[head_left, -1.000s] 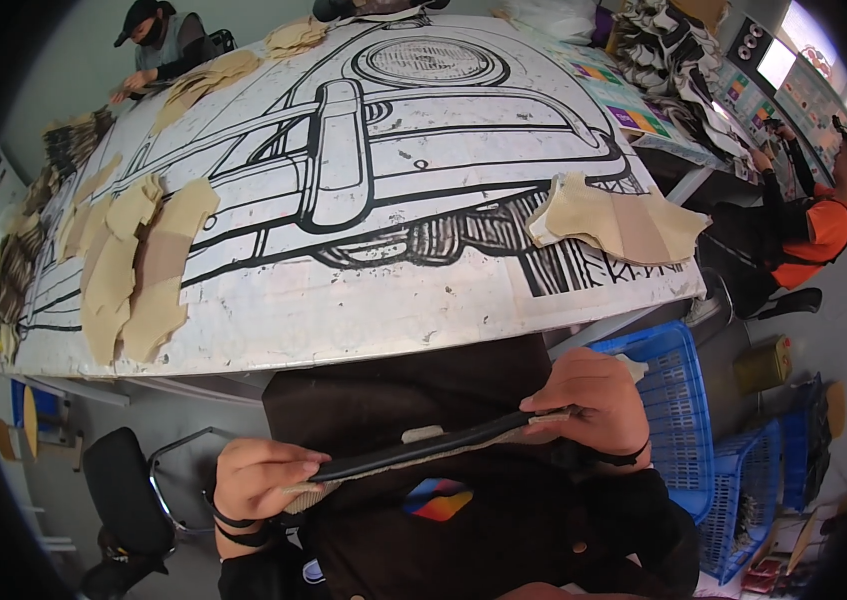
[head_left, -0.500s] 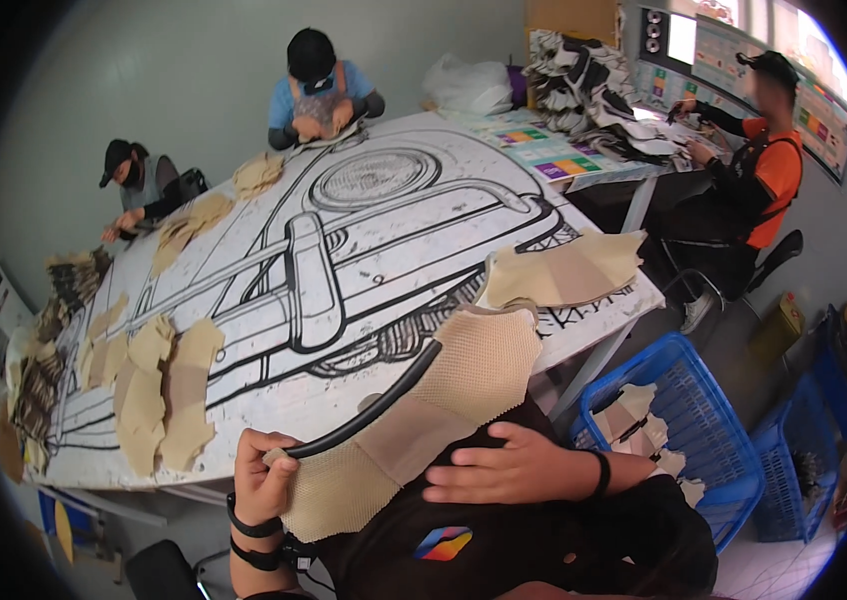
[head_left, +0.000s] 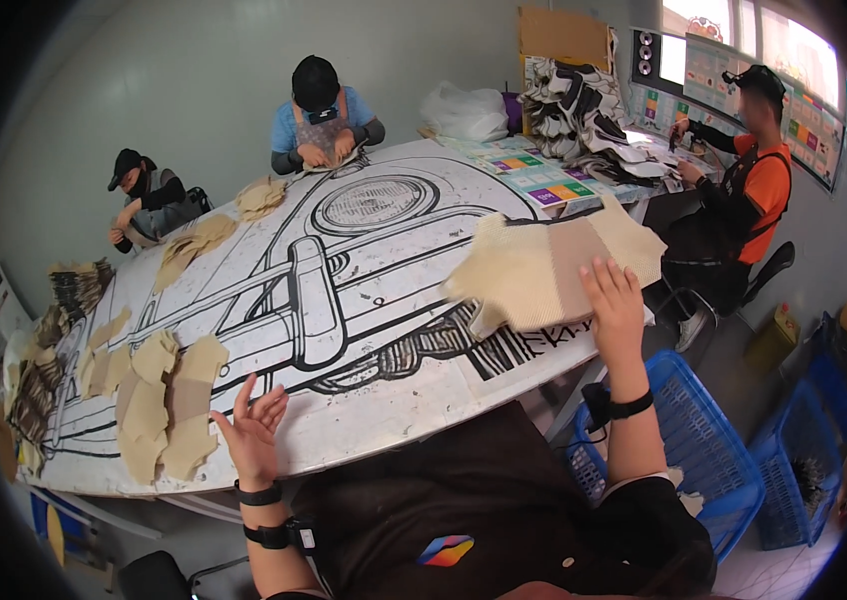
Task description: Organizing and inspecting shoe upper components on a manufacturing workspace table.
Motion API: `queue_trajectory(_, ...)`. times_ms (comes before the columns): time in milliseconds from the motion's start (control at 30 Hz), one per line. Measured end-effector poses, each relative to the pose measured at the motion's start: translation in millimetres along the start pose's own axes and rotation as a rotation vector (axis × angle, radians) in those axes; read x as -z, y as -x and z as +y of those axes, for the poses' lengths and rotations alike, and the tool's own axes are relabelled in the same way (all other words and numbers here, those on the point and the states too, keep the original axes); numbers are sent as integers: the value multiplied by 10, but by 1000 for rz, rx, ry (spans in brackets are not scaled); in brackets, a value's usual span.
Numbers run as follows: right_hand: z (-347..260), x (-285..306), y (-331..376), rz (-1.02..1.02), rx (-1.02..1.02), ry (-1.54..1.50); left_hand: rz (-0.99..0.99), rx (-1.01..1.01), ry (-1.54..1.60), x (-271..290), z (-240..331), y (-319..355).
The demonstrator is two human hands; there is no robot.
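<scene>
Hands of a seated person are working over a long worktop (head_left: 364, 440) covered by a black-and-white drawing of a car front. The right hand (head_left: 612, 300) is reaching forward and pressing flat, fingers spread, on a stack of cream and tan cut fabric pieces (head_left: 549, 270) lying at the worktop's near right edge, apparently to set the stack down and keep it from sliding off. The left hand (head_left: 252, 425) is hovering just above the near edge, its grip apart, fingers splayed and touching nothing; a second pile of tan cut pieces (head_left: 169, 405) is lying just to its left. The right grip is likewise apart, palm down on the stack rather than clamped around it. A blue plastic crate (head_left: 694, 450) is standing on the floor below the right forearm, within easy reach of the stack. Three other people are sitting around the worktop, two at the far end bending over small pieces and one in an orange top (head_left: 759, 185) at the right. More tan pieces are lying in small heaps along the left side, seemingly sorted by shape.
</scene>
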State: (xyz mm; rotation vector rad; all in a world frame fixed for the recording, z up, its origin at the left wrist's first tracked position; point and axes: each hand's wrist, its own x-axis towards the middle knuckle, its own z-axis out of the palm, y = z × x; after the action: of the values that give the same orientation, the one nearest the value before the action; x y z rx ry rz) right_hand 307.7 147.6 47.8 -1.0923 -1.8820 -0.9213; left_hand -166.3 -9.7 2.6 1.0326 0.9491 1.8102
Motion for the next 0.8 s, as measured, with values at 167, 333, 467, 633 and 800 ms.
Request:
queue_trajectory(167, 313, -532, 364, -375, -32, -1, 110, 3, -33, 150, -174, 62)
queue_trajectory(333, 266, -582, 383, -365, -56, -15, 38, -9, -154, 165, -179, 104)
queue_trajectory(467, 153, -551, 236, -201, -25, 17, 68, -6, -142, 168, -175, 101)
queue_trajectory(633, 213, -646, 324, -290, -52, -19, 60, -25, -142, 141, -169, 97)
queue_trajectory(800, 220, -670, 369, -472, -60, -135, 41, -19, -146, 179, -172, 110)
